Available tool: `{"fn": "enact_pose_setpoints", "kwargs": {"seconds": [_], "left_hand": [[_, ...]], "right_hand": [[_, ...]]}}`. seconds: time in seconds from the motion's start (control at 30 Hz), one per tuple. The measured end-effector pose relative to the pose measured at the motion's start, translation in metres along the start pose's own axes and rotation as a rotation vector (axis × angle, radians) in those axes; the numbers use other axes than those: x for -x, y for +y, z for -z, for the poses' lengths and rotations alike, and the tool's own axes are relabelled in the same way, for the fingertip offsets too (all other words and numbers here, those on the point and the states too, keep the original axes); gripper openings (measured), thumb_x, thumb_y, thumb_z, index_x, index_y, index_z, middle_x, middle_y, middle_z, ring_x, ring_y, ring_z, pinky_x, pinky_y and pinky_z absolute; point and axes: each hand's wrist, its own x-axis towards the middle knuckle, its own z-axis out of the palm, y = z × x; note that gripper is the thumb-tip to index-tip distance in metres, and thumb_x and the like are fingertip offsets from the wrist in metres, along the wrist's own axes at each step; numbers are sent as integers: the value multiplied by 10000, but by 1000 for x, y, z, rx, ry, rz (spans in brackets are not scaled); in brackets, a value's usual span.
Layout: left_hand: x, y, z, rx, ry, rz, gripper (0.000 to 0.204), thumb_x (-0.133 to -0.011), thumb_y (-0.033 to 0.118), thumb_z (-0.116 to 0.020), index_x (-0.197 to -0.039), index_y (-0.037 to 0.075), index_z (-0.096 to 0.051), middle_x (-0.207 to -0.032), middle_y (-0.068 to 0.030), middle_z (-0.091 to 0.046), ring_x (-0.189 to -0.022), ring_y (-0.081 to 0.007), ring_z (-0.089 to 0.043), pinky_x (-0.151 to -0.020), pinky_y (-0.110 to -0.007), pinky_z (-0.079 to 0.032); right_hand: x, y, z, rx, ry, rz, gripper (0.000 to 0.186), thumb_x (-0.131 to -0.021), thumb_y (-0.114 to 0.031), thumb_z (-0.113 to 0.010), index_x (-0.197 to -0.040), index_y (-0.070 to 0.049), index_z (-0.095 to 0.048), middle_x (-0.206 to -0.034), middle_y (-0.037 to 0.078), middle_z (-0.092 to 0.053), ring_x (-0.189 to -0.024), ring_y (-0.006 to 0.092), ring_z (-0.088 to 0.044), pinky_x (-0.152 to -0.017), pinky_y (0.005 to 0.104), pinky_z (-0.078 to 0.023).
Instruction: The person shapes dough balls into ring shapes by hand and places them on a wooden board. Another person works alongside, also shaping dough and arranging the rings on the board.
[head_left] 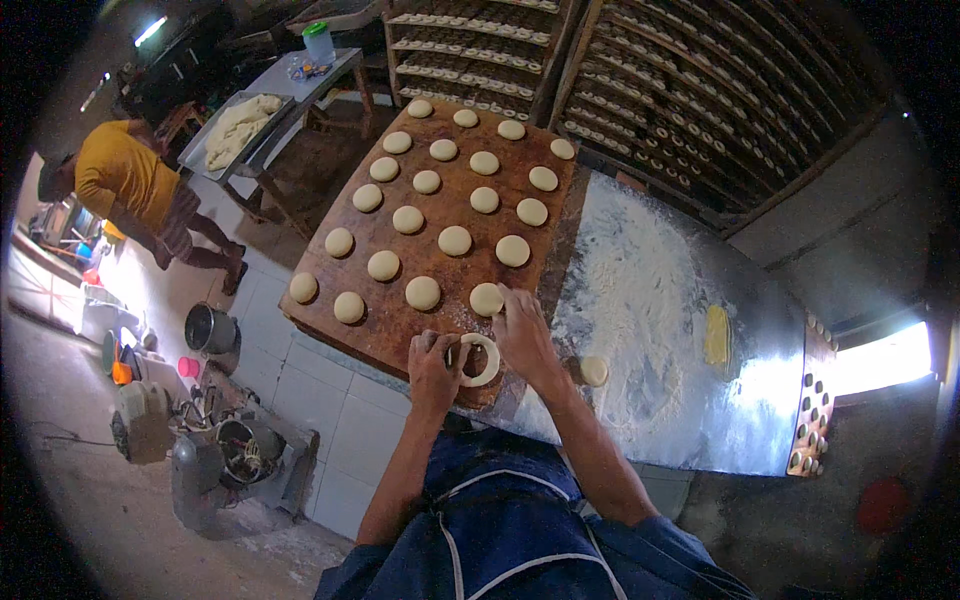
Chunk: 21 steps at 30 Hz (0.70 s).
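Observation:
A ring of pale dough (pixel 487 362) with a wide hole is at the near edge of the brown wooden board (pixel 375 312). My left hand (pixel 434 368) is closed on the ring's left side. Just beyond it, my right hand (pixel 524 335) pinches the right edge of a dough round (pixel 485 300) that has no visible hole. Several more dough rounds (pixel 454 240) are spaced in rows over the board. To the right of my right forearm, a single dough round (pixel 594 371) sits on the floured metal table (pixel 735 420).
Flour (pixel 630 290) covers much of the metal table, with a yellow folded piece (pixel 717 335) farther right. Racks of filled trays (pixel 690 110) stand behind. At left, a person in yellow (pixel 130 175) bends near a table with a dough tray (pixel 240 130). A mixer (pixel 235 455) stands on the floor.

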Motion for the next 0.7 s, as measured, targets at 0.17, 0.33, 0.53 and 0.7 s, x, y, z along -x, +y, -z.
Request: {"fn": "enact_pose_setpoints", "kwargs": {"seconds": [0.17, 0.33, 0.53, 0.7], "left_hand": [[-3, 2, 1, 187, -77, 103, 254, -835, 218, -703, -1020, 49, -666, -1049, -197, -579, -1043, -389, -536, -924, -485, -420], [-58, -21, 1, -175, 209, -68, 334, -837, 115, -661, -1135, -13, -582, -1079, -179, -582, -1058, -391, -526, -879, -472, -439], [-100, -46, 19, -303, -396, 163, 432, -764, 94, -719, -1154, 13, -553, -1005, -209, -609, -972, -382, -584, -840, -475, -474], [-88, 44, 19, 106, -250, 62, 422, -747, 99, -751, -1115, 13, -564, -984, -175, -620, -931, -322, -612, -803, -422, -495]], "right_hand": [[-38, 31, -27, 334, -80, 312, 364, -879, -86, -545, -1198, 83, -498, -1144, 252, -549, -1121, 396, -516, -945, 461, -426], [-64, 23, 0, 117, -416, 90, 332, -818, -142, -644, -1075, 46, -548, -1016, 242, -607, -965, 375, -603, -809, 460, -484], [-17, 49, 43, -313, -226, -50, 376, -727, -228, -776, -1010, -26, -634, -952, 196, -634, -900, 345, -625, -774, 390, -494], [62, 163, 105, 101, -132, -230, 288, -737, -211, -761, -966, -53, -686, -976, 180, -663, -870, 345, -648, -762, 424, -507]]}}
